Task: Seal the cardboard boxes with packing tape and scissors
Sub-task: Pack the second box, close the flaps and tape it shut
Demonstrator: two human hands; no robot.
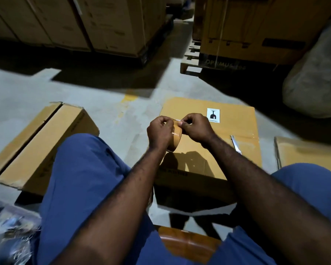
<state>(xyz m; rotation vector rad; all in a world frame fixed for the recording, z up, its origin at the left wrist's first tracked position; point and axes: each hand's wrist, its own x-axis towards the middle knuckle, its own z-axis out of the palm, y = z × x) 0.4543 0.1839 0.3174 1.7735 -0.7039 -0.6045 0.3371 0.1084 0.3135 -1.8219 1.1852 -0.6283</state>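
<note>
A brown roll of packing tape (175, 137) is held upright in my left hand (160, 131), just above the cardboard box (218, 150) between my knees. My right hand (196, 127) pinches the loose tape end at the top of the roll, fingers touching the left hand's fingertips. The box top carries a white fragile sticker (213, 115) at its far side and a shiny strip of tape (243, 136) along its seam at the right. No scissors are visible.
A second cardboard box (40, 144) lies on its side at my left on the concrete floor. Another box (306, 155) shows at the right edge. Stacked cartons on pallets (191, 60) stand behind, and a wrapped bundle (317, 83) at far right. Blue trouser legs frame the view.
</note>
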